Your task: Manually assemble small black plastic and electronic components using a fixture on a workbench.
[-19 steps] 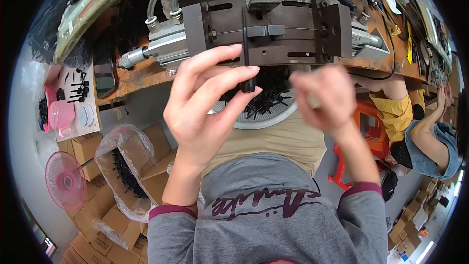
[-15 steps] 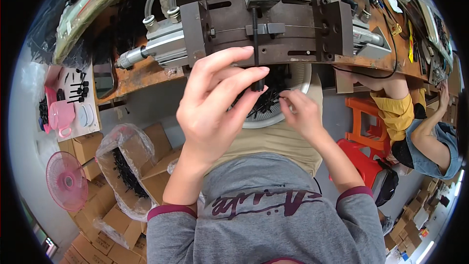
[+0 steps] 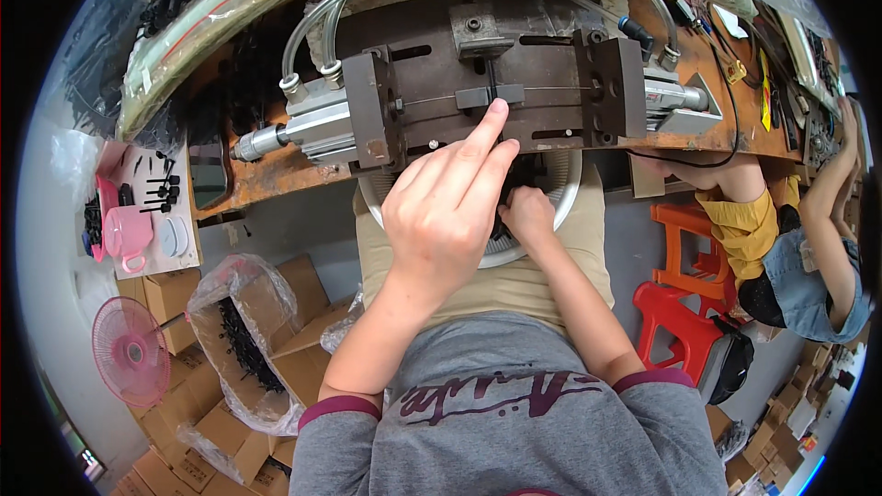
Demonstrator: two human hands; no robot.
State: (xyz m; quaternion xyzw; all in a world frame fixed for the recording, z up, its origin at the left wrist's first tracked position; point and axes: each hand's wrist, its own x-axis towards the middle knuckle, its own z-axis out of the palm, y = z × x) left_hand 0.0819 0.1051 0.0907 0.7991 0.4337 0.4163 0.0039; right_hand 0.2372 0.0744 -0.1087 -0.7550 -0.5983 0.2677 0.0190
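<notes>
My left hand [image 3: 446, 207] reaches up to the bench fixture [image 3: 432, 115], index finger stretched along a thin black rod [image 3: 492, 78] and middle finger bent near the rod's lower end. The thumb is hidden underneath. The rod stands upright in line with the small grey clamp blocks [image 3: 473, 98], its top at the metal block [image 3: 473, 28] above. Over the white basin [image 3: 571, 188] in my lap, my right hand [image 3: 530, 218] is curled closed; whatever its fingers hold cannot be made out. Dark pieces in the basin are mostly covered by my hands.
Pneumatic cylinders [image 3: 312, 124] with clear hoses flank the fixture. At left are a pink mug [image 3: 127, 231], a pink fan [image 3: 131, 351] and a plastic-lined carton [image 3: 243, 335] of black parts. Red stools [image 3: 675, 321] and another person [image 3: 813, 257] are at right.
My left hand has moved the black rod up against the fixture, its index finger now extended over it. The right hand has drawn left and curled closed. The view has shifted slightly.
</notes>
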